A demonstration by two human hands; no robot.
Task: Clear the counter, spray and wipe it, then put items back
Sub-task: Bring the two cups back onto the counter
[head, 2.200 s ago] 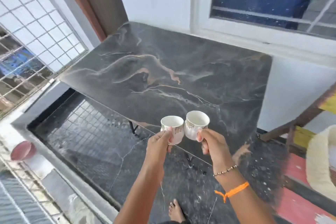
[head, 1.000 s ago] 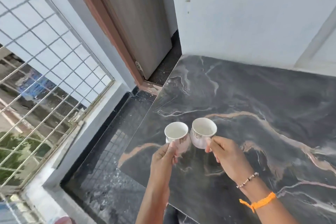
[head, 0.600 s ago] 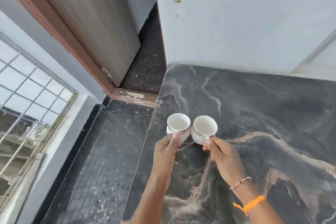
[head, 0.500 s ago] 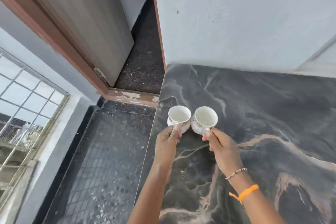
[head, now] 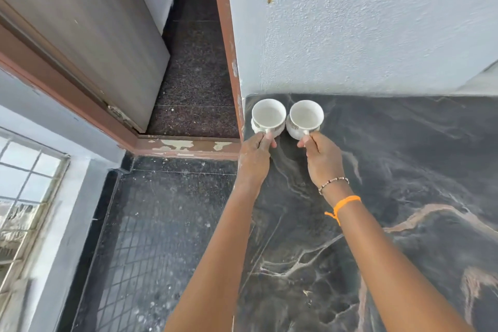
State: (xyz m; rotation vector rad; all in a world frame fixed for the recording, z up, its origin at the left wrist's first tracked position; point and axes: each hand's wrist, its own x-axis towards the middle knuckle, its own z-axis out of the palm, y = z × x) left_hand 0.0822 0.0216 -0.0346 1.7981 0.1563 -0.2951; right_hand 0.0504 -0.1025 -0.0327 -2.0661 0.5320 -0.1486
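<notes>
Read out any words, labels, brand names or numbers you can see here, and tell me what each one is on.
No readable text anywhere.
Left cup: a gold-brown band below the rim, too small and blurred to tell whether it is lettering or ornament.
Right cup: the same kind of band, equally unreadable.
Counter, wall and door: nothing written.

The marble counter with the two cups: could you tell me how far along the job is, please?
Done, apparently: the dark marble counter shows bare apart from the cups, so clearing seems finished; wiping cannot be confirmed. In hand: putting items back. The left hand and right hand each pinch a handle, the left cup and right cup at the far left corner by the wall. Left: letting go, and any other items, none visible.
</notes>
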